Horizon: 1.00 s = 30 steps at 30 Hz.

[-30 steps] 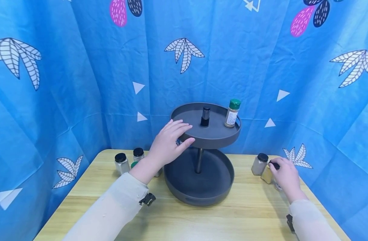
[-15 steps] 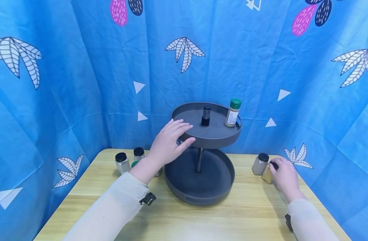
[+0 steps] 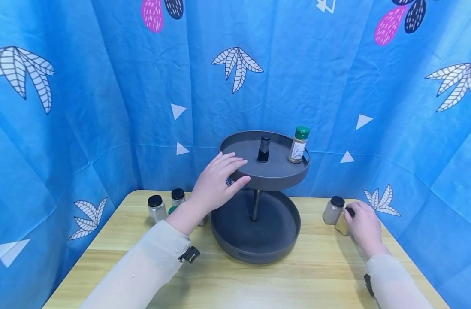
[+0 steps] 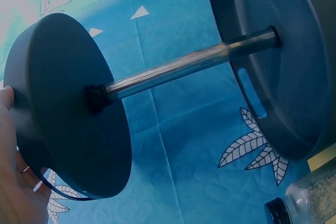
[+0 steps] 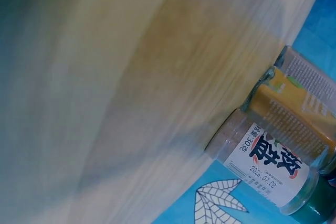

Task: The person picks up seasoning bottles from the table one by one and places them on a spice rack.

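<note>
A dark grey two-tier turntable rack point(image 3: 255, 253) stands mid-table. My left hand point(image 3: 215, 183) rests on the left rim of its upper tray, fingers nearly straight and thumb apart at the front. In the left wrist view, thumb and fingers touch that tray's outer wall point(image 4: 18, 72). At the table's right side, my right hand point(image 3: 364, 225) grips the green cap point(image 5: 314, 203) of a spice shaker point(image 5: 268, 163), which the hand hides in the head view. Beside it stand a yellow spice jar point(image 3: 341, 225) with a black lid and a greyish jar point(image 3: 333, 211).
A green-capped spice shaker point(image 3: 298, 148) stands on the upper tray, right of the black-based centre knob point(image 3: 264, 150). Left of the rack are black-lidded jars point(image 3: 157, 210) and a green cap point(image 3: 172, 210), partly behind the left wrist. Blue patterned curtain point(image 3: 243, 111) surrounds the table.
My right hand has shifted slightly left over the spice shaker, covering its lower part that showed earlier. The left hand and rack have stayed in place; the head view has shifted slightly.
</note>
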Available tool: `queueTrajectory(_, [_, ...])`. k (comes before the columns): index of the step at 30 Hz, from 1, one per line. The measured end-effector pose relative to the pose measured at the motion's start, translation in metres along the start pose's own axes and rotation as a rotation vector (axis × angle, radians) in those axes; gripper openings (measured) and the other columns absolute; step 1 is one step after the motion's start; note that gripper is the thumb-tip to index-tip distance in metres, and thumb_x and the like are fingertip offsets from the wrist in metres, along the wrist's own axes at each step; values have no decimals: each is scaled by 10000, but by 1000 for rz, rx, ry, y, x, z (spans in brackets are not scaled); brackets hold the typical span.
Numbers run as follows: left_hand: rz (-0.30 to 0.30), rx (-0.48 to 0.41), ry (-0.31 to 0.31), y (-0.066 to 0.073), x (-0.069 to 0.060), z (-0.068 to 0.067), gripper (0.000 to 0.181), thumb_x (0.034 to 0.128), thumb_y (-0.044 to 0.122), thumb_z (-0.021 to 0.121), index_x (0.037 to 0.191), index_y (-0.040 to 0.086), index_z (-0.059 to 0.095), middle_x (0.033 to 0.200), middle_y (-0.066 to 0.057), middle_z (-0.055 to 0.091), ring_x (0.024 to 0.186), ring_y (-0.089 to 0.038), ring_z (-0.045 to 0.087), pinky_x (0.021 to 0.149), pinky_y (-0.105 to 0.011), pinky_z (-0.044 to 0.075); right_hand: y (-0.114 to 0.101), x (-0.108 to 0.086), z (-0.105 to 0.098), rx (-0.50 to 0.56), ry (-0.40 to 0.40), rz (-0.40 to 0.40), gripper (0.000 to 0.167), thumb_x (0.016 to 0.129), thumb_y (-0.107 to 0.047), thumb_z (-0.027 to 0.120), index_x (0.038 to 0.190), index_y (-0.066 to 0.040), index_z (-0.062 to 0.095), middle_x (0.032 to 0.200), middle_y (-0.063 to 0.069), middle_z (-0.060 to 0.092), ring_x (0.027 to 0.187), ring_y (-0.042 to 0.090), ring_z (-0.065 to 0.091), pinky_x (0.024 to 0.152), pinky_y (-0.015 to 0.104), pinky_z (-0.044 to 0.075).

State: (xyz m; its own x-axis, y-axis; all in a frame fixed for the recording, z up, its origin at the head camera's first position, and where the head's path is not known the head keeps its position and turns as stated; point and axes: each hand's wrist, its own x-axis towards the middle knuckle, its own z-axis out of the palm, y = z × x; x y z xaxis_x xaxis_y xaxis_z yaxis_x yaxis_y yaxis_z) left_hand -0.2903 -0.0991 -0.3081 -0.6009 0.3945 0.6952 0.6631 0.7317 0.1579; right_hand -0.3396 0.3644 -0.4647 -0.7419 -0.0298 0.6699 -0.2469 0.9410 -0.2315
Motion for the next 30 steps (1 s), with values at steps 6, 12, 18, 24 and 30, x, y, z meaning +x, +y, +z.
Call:
queueTrajectory(6, [0,-3,-4,1,0,-1,512,978,492,596,1366,160,634,1378,-19,617,1407,-204,430,1242,-376,187,1,0,0,9,9,-3,179,870,-76,728,978,58,680,1025,266,650,993,482,578,890,633,470])
queueTrajectory(12, [4,-12,4,1,1,-1,509,975,483,605,1359,152,639,1374,-24,621,1403,-210,436,1242,-377,187,-1,1,0,4,14,2,178,870,-76,730,975,59,680,1023,265,649,991,480,579,885,632,473])
queueTrajectory(18, [3,-15,6,0,1,-1,508,974,483,607,1354,148,643,1372,-24,622,1401,-214,438,1241,-378,189,-4,1,-1,12,27,15,153,853,-47,739,948,63,693,979,256,651,943,467,593,851,614,486])
queueTrajectory(24, [-5,-15,0,0,0,0,514,974,492,603,1358,154,640,1378,-20,618,1406,-209,431,1241,-382,190,-8,0,-1,11,44,23,134,842,-32,740,921,69,702,932,238,649,901,433,607,811,583,503])
queueTrajectory(30, [-4,-14,0,-1,0,0,514,971,490,610,1355,150,643,1377,-19,618,1406,-209,432,1239,-395,200,-13,-1,-2,25,59,20,136,830,-29,733,907,79,707,902,237,657,885,427,607,796,575,499])
